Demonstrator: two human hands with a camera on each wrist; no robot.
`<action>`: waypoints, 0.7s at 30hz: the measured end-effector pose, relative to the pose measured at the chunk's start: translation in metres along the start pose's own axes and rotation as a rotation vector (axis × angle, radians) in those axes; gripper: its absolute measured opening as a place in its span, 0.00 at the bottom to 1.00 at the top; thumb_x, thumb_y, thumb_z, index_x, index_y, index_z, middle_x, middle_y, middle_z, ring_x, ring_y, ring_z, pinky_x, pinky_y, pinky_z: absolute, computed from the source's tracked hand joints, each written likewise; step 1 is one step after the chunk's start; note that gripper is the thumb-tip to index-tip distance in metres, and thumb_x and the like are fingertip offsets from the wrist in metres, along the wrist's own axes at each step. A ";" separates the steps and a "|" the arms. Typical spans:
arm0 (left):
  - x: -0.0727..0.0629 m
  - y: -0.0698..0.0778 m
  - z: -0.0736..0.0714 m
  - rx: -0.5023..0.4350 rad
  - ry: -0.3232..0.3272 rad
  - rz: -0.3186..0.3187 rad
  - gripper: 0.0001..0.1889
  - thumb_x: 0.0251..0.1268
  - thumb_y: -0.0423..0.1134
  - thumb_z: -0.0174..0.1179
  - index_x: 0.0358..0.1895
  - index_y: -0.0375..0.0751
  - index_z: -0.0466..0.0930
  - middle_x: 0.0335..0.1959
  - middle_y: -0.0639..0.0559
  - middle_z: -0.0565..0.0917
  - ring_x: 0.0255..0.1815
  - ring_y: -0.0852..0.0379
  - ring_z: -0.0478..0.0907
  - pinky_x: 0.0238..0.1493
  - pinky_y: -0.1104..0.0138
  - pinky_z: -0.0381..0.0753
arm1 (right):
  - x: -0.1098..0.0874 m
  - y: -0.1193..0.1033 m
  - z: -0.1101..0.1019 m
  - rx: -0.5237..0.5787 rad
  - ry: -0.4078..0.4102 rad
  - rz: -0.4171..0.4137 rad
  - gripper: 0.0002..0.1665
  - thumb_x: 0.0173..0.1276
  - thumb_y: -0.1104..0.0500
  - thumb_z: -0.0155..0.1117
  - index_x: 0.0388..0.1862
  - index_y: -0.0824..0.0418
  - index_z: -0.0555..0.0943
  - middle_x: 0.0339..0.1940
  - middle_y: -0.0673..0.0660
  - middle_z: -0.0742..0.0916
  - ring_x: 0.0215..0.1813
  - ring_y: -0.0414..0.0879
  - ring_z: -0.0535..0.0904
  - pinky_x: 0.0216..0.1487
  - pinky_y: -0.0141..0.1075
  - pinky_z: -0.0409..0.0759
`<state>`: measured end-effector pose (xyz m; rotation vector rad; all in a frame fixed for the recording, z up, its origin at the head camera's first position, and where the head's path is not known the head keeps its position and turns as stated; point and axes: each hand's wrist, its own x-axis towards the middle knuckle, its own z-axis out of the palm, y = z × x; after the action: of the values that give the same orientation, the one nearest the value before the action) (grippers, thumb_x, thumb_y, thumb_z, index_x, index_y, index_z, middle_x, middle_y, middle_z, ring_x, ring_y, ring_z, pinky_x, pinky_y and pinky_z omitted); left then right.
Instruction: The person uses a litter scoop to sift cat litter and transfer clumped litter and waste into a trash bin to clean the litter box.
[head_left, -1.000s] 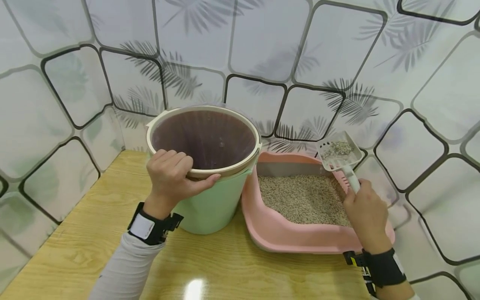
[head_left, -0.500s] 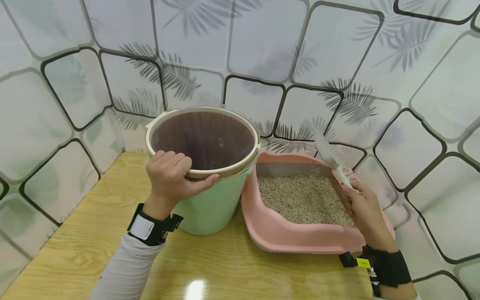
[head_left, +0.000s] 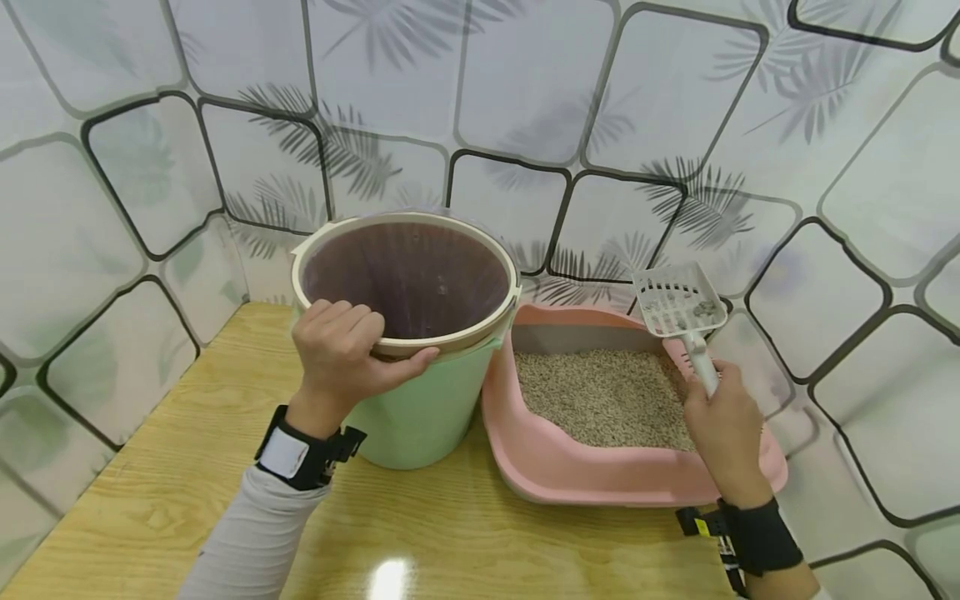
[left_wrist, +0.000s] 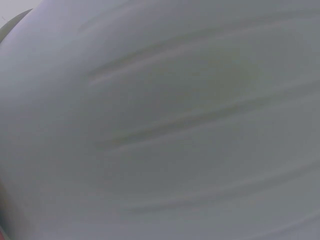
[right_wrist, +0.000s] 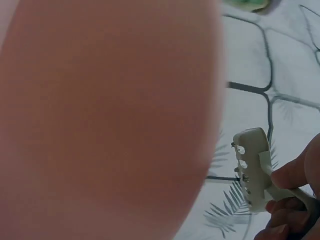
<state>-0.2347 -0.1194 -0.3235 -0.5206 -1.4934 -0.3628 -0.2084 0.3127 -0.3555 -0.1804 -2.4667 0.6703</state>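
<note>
My left hand (head_left: 337, 354) grips the near-left rim of a mint green trash bin (head_left: 431, 408), the thumb lying along the outside. Inside the bin is a dark purple liner (head_left: 408, 275) under a cream ring. The bin's ridged wall (left_wrist: 200, 150) fills the left wrist view. In my right hand (head_left: 726, 433) is a white slotted litter scoop (head_left: 678, 304), held by its handle above the far right corner of a pink litter box (head_left: 600, 475). A few small clumps lie on the scoop. The right wrist view shows the scoop's side (right_wrist: 252, 170) and slots.
Tan pellet litter (head_left: 600, 400) covers the floor of the box. Bin and box stand side by side on a wood-grain table (head_left: 420, 533). Patterned walls (head_left: 525, 75) rise close behind and on both sides.
The scoop tilted onto its edge and came back to face up, and the heap of litter on it shrank to a few clumps. My left hand and the bin stayed put.
</note>
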 end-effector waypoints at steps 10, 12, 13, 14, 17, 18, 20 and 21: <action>-0.001 0.000 0.000 0.001 0.002 -0.001 0.38 0.53 0.69 0.55 0.08 0.45 0.47 0.07 0.55 0.49 0.11 0.57 0.43 0.17 0.62 0.46 | -0.005 0.000 0.011 -0.131 0.228 -0.194 0.20 0.66 0.63 0.56 0.52 0.76 0.72 0.24 0.73 0.79 0.17 0.66 0.73 0.15 0.56 0.65; -0.001 -0.001 0.000 0.001 0.000 -0.001 0.38 0.53 0.69 0.55 0.08 0.45 0.47 0.07 0.55 0.49 0.11 0.57 0.43 0.17 0.62 0.46 | -0.004 -0.002 0.010 -0.104 0.207 -0.181 0.20 0.66 0.63 0.56 0.52 0.76 0.72 0.25 0.74 0.80 0.18 0.67 0.74 0.17 0.56 0.67; -0.001 -0.001 0.000 0.000 0.000 -0.001 0.38 0.53 0.69 0.55 0.08 0.45 0.47 0.07 0.55 0.49 0.11 0.56 0.43 0.17 0.62 0.46 | -0.004 -0.003 0.010 -0.081 0.182 -0.162 0.21 0.67 0.63 0.56 0.53 0.76 0.72 0.26 0.74 0.80 0.18 0.66 0.74 0.17 0.55 0.67; -0.001 -0.001 0.001 -0.001 0.000 0.000 0.38 0.53 0.69 0.55 0.08 0.45 0.47 0.07 0.55 0.49 0.11 0.56 0.43 0.17 0.62 0.46 | -0.004 -0.004 0.009 -0.051 0.136 -0.125 0.22 0.68 0.62 0.56 0.55 0.76 0.71 0.27 0.73 0.80 0.18 0.63 0.74 0.17 0.52 0.67; -0.001 -0.001 0.001 0.000 0.000 0.000 0.38 0.53 0.69 0.55 0.08 0.45 0.47 0.07 0.55 0.49 0.11 0.56 0.43 0.17 0.62 0.46 | -0.002 -0.007 0.004 0.129 -0.053 0.042 0.26 0.73 0.56 0.52 0.63 0.72 0.68 0.30 0.65 0.78 0.18 0.49 0.72 0.18 0.42 0.68; -0.001 -0.001 0.001 0.001 0.002 0.000 0.38 0.53 0.69 0.55 0.08 0.45 0.47 0.07 0.55 0.49 0.11 0.56 0.43 0.17 0.62 0.46 | -0.001 -0.008 0.002 0.214 -0.125 0.110 0.28 0.74 0.54 0.51 0.65 0.71 0.66 0.31 0.60 0.77 0.19 0.44 0.70 0.19 0.38 0.67; -0.001 0.000 0.001 0.002 0.004 0.000 0.38 0.53 0.69 0.55 0.08 0.45 0.47 0.07 0.55 0.49 0.11 0.56 0.43 0.17 0.62 0.46 | 0.000 -0.010 -0.001 0.386 -0.255 0.244 0.30 0.75 0.51 0.49 0.68 0.68 0.63 0.32 0.51 0.73 0.20 0.37 0.65 0.20 0.32 0.65; -0.001 0.000 0.001 0.003 0.004 0.000 0.38 0.53 0.69 0.55 0.08 0.45 0.47 0.07 0.55 0.49 0.11 0.56 0.43 0.17 0.62 0.46 | 0.001 -0.011 -0.003 0.471 -0.294 0.292 0.30 0.75 0.50 0.49 0.68 0.67 0.63 0.31 0.49 0.72 0.20 0.35 0.63 0.21 0.31 0.65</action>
<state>-0.2356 -0.1195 -0.3242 -0.5175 -1.4899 -0.3616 -0.2074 0.3045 -0.3475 -0.2760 -2.4904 1.4714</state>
